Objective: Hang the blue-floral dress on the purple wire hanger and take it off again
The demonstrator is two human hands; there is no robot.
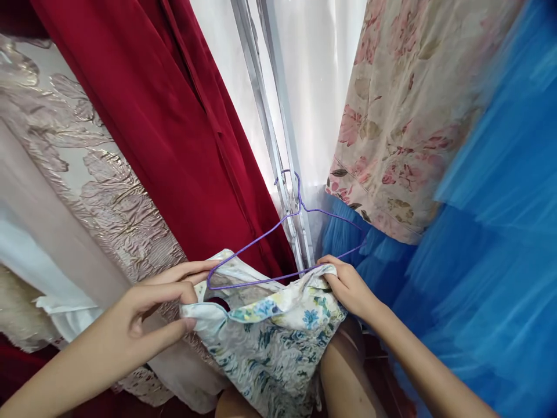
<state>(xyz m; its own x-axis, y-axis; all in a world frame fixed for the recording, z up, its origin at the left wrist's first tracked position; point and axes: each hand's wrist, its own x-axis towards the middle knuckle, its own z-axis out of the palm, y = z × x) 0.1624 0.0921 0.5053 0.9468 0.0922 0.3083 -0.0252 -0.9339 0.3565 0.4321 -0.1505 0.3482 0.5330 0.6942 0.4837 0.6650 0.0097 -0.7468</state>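
Observation:
A white garment with a blue, green and yellow floral print (270, 342) hangs between my hands, its neckline held spread. My left hand (161, 302) pinches the left shoulder edge between thumb and fingers. On the other side, my right hand (348, 284) grips the upper right edge, most of its fingertips hidden by cloth. A purple wire hanger (265, 235) stands at the garment's opening, hook up. Its left end lies inside the left shoulder near my left fingers, while its right end sticks out beyond the cloth above my right hand.
Around me hang a dark red garment (165, 128), a textured pinkish one (117, 191), a floral beige one (391, 128) and blue ruffled tulle (487, 232). Thin metal poles (272, 116) stand before white curtain-like fabric (315, 75). My bare legs (348, 377) are below.

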